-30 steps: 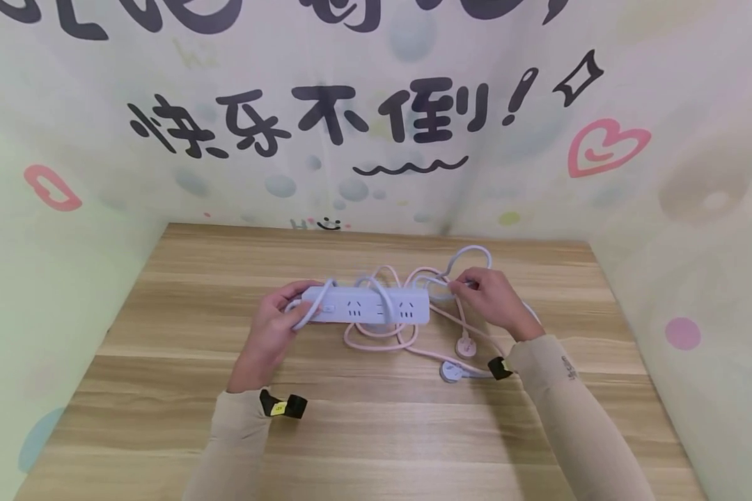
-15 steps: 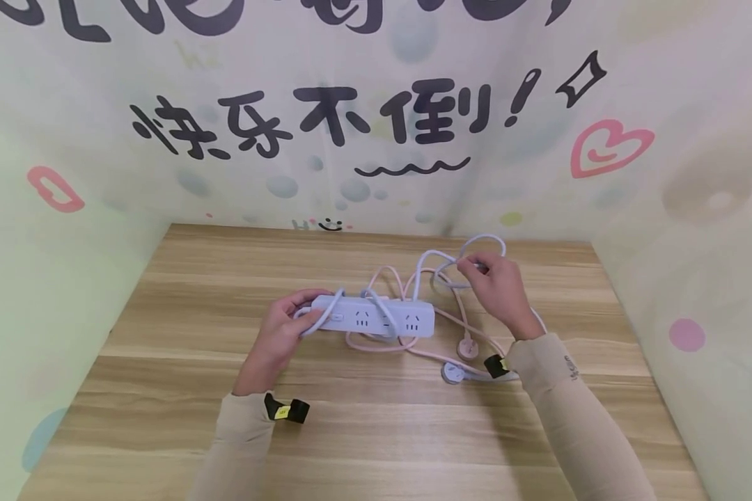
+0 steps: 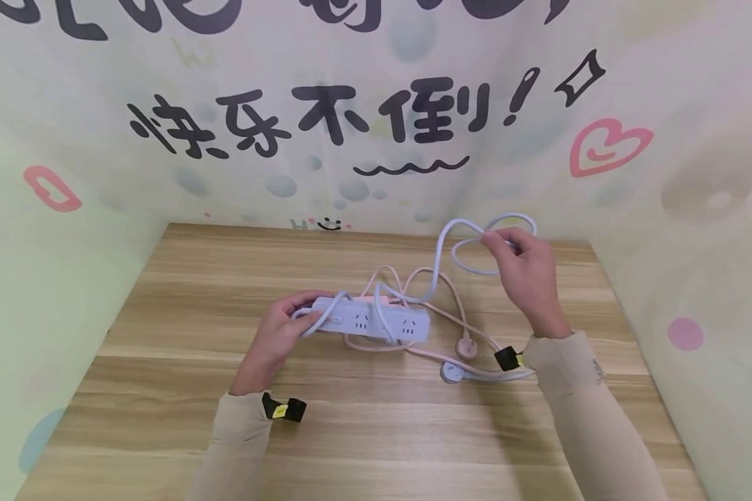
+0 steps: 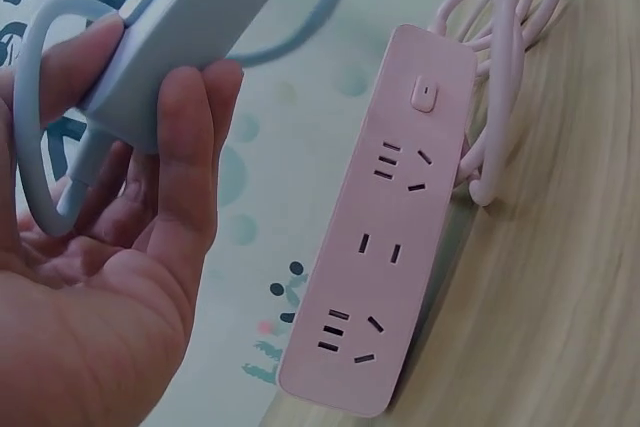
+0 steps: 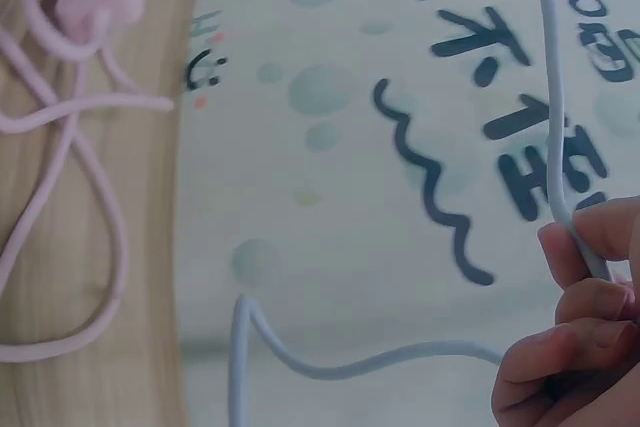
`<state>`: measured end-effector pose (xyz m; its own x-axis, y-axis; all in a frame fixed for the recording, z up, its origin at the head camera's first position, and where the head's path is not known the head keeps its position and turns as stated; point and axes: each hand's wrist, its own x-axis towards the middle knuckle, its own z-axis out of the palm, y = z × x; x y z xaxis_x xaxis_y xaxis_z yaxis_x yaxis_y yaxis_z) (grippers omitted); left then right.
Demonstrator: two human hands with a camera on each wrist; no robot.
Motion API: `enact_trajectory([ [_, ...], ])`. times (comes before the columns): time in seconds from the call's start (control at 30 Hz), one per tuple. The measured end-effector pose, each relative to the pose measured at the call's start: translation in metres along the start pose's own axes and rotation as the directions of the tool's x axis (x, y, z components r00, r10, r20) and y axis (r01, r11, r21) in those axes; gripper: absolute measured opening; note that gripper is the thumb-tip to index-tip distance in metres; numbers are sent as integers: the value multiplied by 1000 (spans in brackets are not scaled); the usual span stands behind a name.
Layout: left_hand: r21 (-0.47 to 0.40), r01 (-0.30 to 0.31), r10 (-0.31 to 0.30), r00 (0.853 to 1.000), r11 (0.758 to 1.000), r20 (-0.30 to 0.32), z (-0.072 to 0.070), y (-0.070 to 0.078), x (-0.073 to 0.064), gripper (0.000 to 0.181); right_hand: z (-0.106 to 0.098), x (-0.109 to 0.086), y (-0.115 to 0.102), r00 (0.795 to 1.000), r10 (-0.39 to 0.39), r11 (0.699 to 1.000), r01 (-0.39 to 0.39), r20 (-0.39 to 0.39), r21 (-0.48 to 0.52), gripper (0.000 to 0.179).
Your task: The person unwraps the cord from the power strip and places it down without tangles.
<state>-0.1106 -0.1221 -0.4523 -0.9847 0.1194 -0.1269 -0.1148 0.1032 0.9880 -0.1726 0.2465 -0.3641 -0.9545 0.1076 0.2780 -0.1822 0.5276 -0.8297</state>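
Note:
My left hand [image 3: 276,337] grips the switch end of a white power strip [image 3: 370,327], sockets facing me. In the left wrist view, the thumb and fingers [image 4: 185,137] hold that end, where the cord comes out and bends back. The white cord [image 3: 439,257] wraps over the strip in two places, then rises to the right. Up near the wall, my right hand [image 3: 529,278] pinches this cord, with a loop hanging by the fingers. A pink power strip [image 4: 380,227] lies behind the white one, mostly hidden from the head view.
Pink cord [image 3: 457,299] lies in loose loops on the wooden table [image 3: 376,438]. A pink plug [image 3: 466,346] and a white plug [image 3: 451,372] rest right of the strips. A printed wall covering [image 3: 251,188] closes off the table's back edge.
My right hand has moved up and to the right, pulling a longer stretch of white cord off the strip. The strip has dropped slightly toward me, still in my left hand.

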Motion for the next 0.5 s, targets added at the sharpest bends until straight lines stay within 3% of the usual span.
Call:
enact_trajectory([
  [0.2, 4, 38, -37, 994, 999, -101, 0, 5, 3, 33, -15, -13, -16, 1000, -7, 995, 8, -16, 97, 27],
  [0.5, -110, 48, -72, 971, 993, -227, 4, 10, 9, 33, -29, -31, -25, 993, -104, 979, 92, 55, 181, 22],
])
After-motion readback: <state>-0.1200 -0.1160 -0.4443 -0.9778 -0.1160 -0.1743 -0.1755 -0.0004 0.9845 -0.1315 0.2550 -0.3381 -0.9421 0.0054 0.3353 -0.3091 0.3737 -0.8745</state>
